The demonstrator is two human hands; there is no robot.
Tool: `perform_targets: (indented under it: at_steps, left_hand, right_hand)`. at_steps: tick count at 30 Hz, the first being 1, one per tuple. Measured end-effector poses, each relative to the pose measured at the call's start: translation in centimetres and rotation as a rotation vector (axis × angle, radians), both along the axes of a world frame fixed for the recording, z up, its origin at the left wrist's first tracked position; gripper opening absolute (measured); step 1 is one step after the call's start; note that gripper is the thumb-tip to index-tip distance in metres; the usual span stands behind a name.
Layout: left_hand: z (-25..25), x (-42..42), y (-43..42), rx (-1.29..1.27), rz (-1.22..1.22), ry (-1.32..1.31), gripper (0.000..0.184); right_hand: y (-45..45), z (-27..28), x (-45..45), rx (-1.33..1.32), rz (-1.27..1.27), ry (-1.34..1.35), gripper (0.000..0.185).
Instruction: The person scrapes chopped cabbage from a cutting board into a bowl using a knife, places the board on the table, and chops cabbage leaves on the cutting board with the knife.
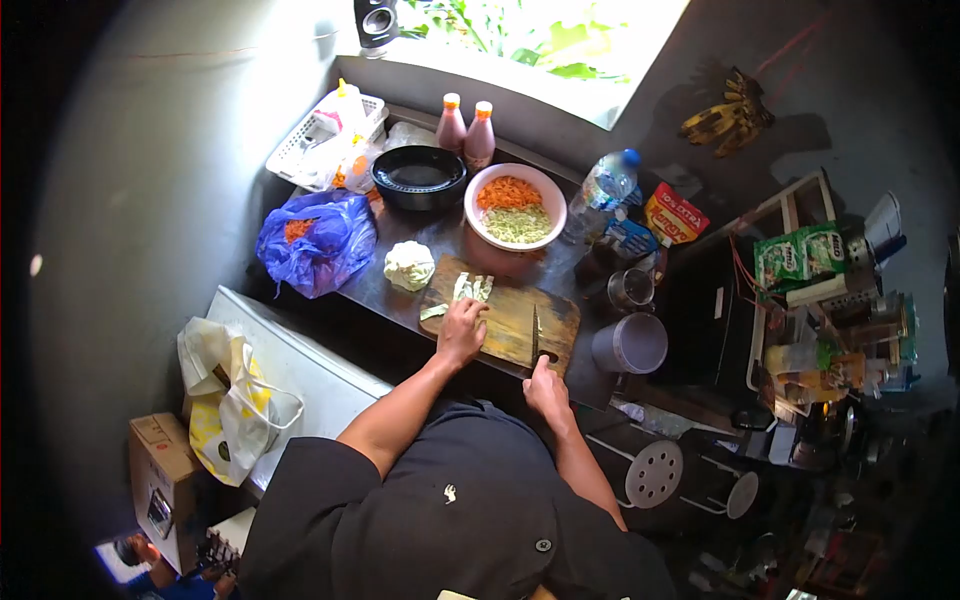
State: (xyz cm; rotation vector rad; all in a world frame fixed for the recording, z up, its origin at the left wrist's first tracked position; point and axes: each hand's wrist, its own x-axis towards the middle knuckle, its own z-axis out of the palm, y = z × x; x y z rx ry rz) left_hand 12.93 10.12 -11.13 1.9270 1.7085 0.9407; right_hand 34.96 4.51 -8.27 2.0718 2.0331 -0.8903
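Observation:
My right hand (546,388) grips a kitchen knife (536,335) by its handle, the blade pointing away from me over the right part of a worn wooden cutting board (512,312). At the board's left side my left hand (461,334) bends its fingers down against pale cut cabbage pieces (472,287); its fingertips are partly hidden. A loose cabbage strip (433,311) lies at the board's left edge. Beside the board sits a cut cabbage head (409,265). Beyond it, a white bowl (473,222) holds shredded carrot (508,192) and shredded cabbage (516,225).
Around the board stand a black bowl (418,190), a blue plastic bag (330,250), two bottles (451,128), a water bottle (606,185), a glass jar (631,289) and a lidded container (630,344). A white basket (291,150) is at back left, stools (654,474) at right.

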Motion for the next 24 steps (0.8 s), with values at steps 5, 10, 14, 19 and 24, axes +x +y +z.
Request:
perform_targets:
  at_steps: [5,10,14,19,24]
  left_hand:
    - [-0.2,0.6,2.4,0.038,0.130,0.224,0.042]
    - [0.2,0.8,3.9,-0.031,0.119,0.291,0.034]
    - [0.3,1.0,3.8,-0.009,-0.012,0.329,0.030]
    - [-0.5,2.6,2.0,0.136,-0.371,0.235,0.027]
    - [-1.2,3.1,1.2,0.078,-0.371,0.259,0.028]
  right_hand:
    - [-0.3,1.4,-0.3,0.002,0.037,0.100,0.044]
    - [-0.7,0.7,0.1,0.015,-0.062,0.082,0.045]
    - [-0.8,0.3,0.8,0.029,-0.154,0.045,0.043]
    - [-0.5,0.5,-0.8,0.083,-0.163,0.108,0.039]
    - [1.0,1.6,-2.6,0.139,-0.138,0.060,0.030]
